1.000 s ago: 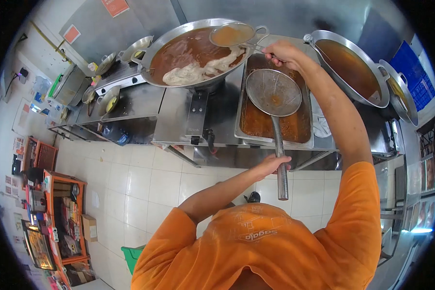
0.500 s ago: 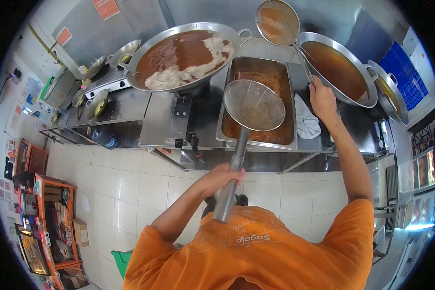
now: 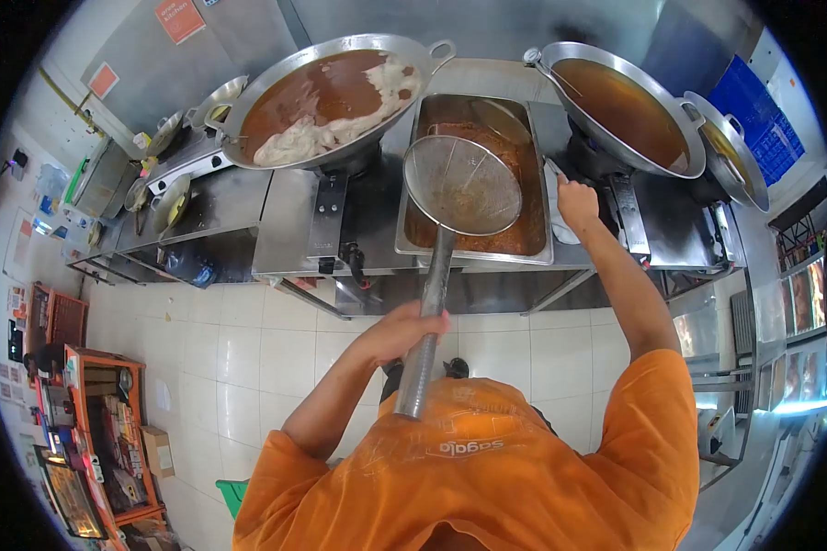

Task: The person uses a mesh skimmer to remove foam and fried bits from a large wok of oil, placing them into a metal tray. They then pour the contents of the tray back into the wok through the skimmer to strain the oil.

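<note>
My left hand (image 3: 404, 332) is closed round the thick metal handle of a large round mesh strainer (image 3: 464, 188), whose head is over the near part of a deep steel tray (image 3: 547, 248). Brown crumbly bits and liquid lie in the tray. My right hand (image 3: 577, 204) grips the thin handle of a second strainer (image 3: 504, 121), its head tipped down at the tray's far end, partly hidden. Beside the tray, under my right hand, is a white cloth (image 3: 560, 225). To the right sits a wok of brown oil (image 3: 620, 110) with a thermometer (image 3: 532, 57) at its rim.
At the left, a large wok (image 3: 335, 96) holds brown oil and pale foam above a burner (image 3: 327, 220). Smaller pans (image 3: 170, 202) stand farther left. Another pan (image 3: 730, 151) is at the far right, near a blue crate (image 3: 758, 129). The steel counter's front edge (image 3: 386, 274) runs before me.
My right hand has swung the second strainer from above the back of the counter down and left into the tray. My left hand still holds the large strainer; the view has shifted slightly.
</note>
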Demonstrator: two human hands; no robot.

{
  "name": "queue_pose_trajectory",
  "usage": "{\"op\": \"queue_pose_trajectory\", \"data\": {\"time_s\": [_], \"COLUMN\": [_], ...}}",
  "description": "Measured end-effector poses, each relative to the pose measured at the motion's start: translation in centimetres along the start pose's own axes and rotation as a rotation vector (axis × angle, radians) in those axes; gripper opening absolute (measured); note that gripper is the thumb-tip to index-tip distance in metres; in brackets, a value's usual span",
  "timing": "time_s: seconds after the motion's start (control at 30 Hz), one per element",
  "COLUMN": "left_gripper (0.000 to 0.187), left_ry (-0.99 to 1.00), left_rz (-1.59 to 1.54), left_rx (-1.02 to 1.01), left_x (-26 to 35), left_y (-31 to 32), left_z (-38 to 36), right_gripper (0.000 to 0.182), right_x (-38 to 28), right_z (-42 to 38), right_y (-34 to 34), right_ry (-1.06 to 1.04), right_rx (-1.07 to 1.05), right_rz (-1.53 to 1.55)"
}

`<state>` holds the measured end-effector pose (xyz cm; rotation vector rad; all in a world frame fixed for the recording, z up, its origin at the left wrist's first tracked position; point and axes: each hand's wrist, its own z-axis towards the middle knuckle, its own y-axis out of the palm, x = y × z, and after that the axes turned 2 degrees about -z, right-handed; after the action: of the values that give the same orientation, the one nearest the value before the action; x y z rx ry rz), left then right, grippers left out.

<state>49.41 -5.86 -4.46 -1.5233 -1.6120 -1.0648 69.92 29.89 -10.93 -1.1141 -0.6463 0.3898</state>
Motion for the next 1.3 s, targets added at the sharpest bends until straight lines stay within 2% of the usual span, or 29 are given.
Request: {"op": "queue_pose_trajectory", "data": {"time_s": [0.07, 0.17, 0.27, 0.37, 0.43, 0.6, 0.67, 0.7, 0.77, 0.8, 0.87, 0.93, 1.0, 1.03, 1.07, 1.13, 1.17, 1.2, 1.27, 1.3], "left_gripper": [0.023, 0.023, 0.026, 0.026, 0.027, 0.036, 0.044, 0.046, 0.046, 0.046, 0.046, 0.049, 0.055, 0.059, 0.059, 0.06, 0.051, 0.051, 0.037, 0.034], "left_ry": [-0.05, 0.002, -0.033, -0.021, -0.026, -0.041, -0.055, -0.086, -0.057, -0.031, -0.007, 0.053, 0.09, 0.15, 0.156, 0.049, 0.028, 0.025, -0.036, -0.031], "left_rz": [0.006, -0.01, -0.023, -0.029, -0.027, 0.002, 0.044, 0.074, 0.088, 0.117, 0.093, 0.064, 0.019, 0.123, 0.117, 0.082, 0.061, 0.062, 0.043, 0.049], "left_rx": [0.008, -0.015, 0.041, 0.048, 0.031, 0.094, 0.076, 0.092, 0.076, 0.053, 0.054, 0.032, -0.039, -0.046, -0.044, -0.324, -0.372, -0.381, -0.469, -0.403], "left_x": [0.3, -0.4, -0.2, 0.7, 0.4, 0.5, 0.0, -0.1, 0.2, 0.7, -3.0, -4.7, -4.4, -5.5, -5.1, -4.4, -4.7, -5.2, -6.9, -8.2], "left_y": [0.0, -0.3, 0.2, 0.6, 0.5, 0.8, 1.2, 1.5, 2.0, 2.3, 2.7, 3.4, 3.3, 3.2, 2.5, 0.8, 0.2, -1.3, -4.7, -6.2], "left_z": [0.2, 0.8, 1.1, 1.0, 1.8, 3.5, 4.8, 5.6, 6.3, 6.7, 10.5, 12.4, 11.8, 12.4, 12.4, 12.0, 12.1, 11.7, 10.9, 10.5], "right_gripper": [0.027, 0.029, 0.029, 0.029, 0.031, 0.024, 0.015, 0.015, 0.013, 0.013, 0.014, 0.015, 0.019, 0.019, 0.017, 0.017, 0.018, 0.019, 0.019, 0.018], "right_x": [-0.3, -0.7, -0.1, -0.4, 0.7, -0.9, -1.9, -2.2, -2.9, -3.0, -2.8, -2.0, -1.7, -1.7, -1.7, -2.3, -1.8, -2.2, -4.1, -4.0], "right_z": [0.0, -0.2, -0.8, -0.7, -1.1, -1.6, -2.3, -2.4, -2.4, -2.6, -3.2, -4.0, -4.3, -4.0, -3.6, -2.0, -0.7, 1.2, 6.1, 9.1], "right_y": [-0.2, -1.0, -0.5, -1.3, -0.3, -4.0, -5.3, -5.9, -7.1, -8.0, -10.4, -13.3, -16.3, -18.2, -20.2, -22.3, -22.7, -23.3, -26.5, -25.3], "right_ry": [-0.02, -0.039, -0.032, -0.011, -0.001, -0.036, -0.009, -0.03, 0.349, 0.333, 0.521, 0.548, 0.581, 0.573, 0.507, 0.449, 0.375, 0.306, 0.211, 0.128], "right_rx": [-0.024, 0.022, -0.017, 0.037, -0.019, -0.017, 0.143, 0.144, -0.449, -0.448, -0.637, -0.611, -0.569, -0.57, -0.489, -0.295, -0.233, -0.174, -0.25, -0.159], "right_rz": [0.007, -0.002, -0.002, 0.01, -0.012, 0.031, 0.263, 0.261, 1.095, 1.085, 1.506, 1.675, 1.627, 1.62, 1.549, 1.327, 1.258, 1.186, 1.005, 0.908]}}
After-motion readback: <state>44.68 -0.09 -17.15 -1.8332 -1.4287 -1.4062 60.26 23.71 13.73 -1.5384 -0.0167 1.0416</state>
